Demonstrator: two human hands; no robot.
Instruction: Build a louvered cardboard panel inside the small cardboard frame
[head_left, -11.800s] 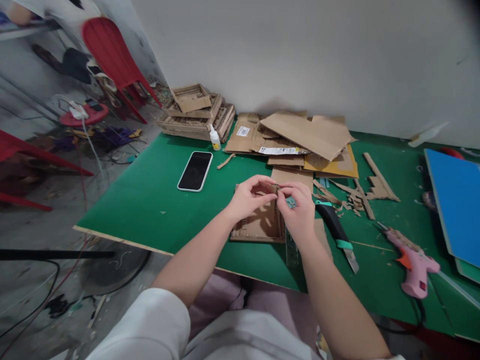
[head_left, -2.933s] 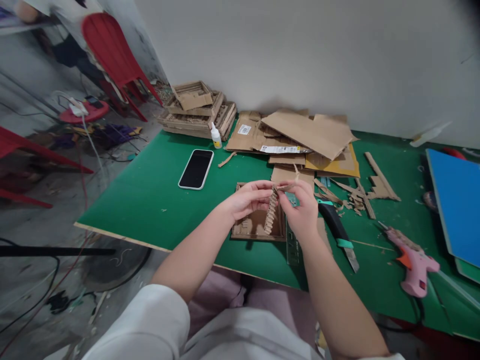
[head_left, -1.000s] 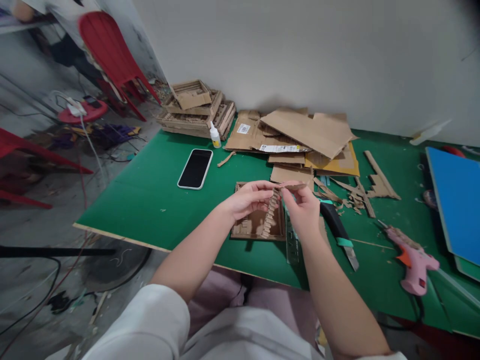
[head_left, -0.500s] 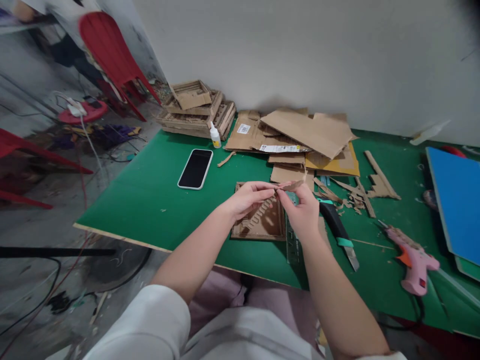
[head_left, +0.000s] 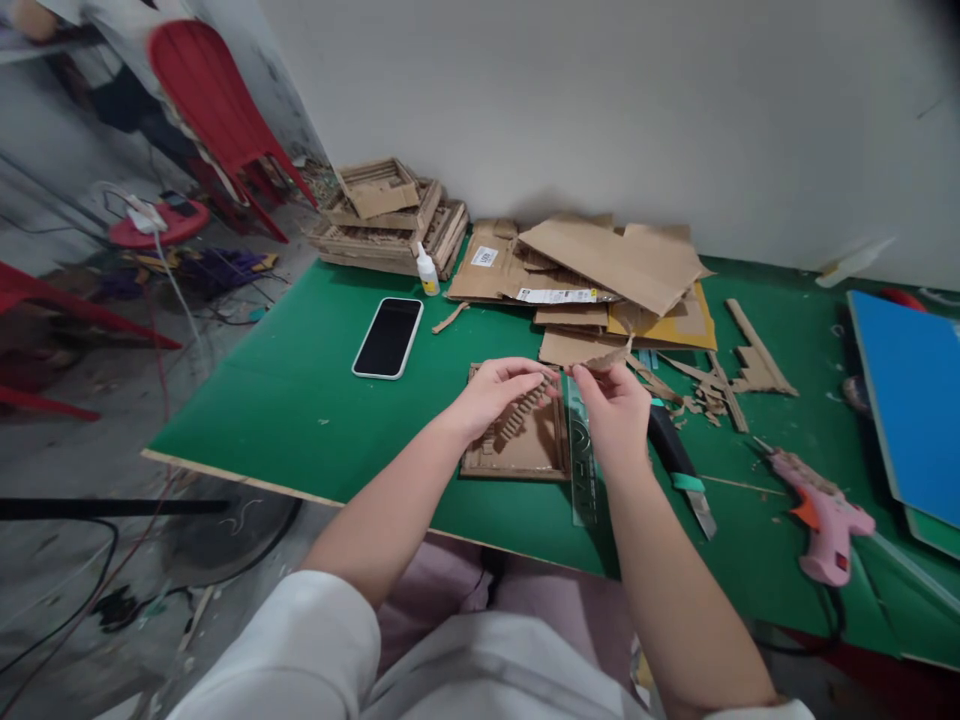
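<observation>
My left hand (head_left: 501, 396) is closed on a corrugated cardboard strip (head_left: 523, 411) that slants down over a shallow cardboard tray (head_left: 517, 464). Pinched in my right hand (head_left: 613, 402) is a thin torn piece of cardboard (head_left: 609, 357), its ragged end pointing up and right. The two hands are a small gap apart. Beneath my right hand lies a clear green ruler (head_left: 582, 480), beside the tray. A utility knife (head_left: 679, 462) with its blade out rests just to the right of that hand.
Cardboard sheets (head_left: 600, 262) and scraps (head_left: 709, 400) lie at the back. Left of them are stacked cardboard trays (head_left: 390, 225), a glue bottle (head_left: 427, 272) and a phone (head_left: 388, 338). On the right are a pink glue gun (head_left: 821, 515) and a blue board (head_left: 911, 400). A person sits at the far left.
My right hand has moved to the right, away from my left, with the torn cardboard piece in it. The corrugated strip stays in my left hand, and more of the ruler shows.
</observation>
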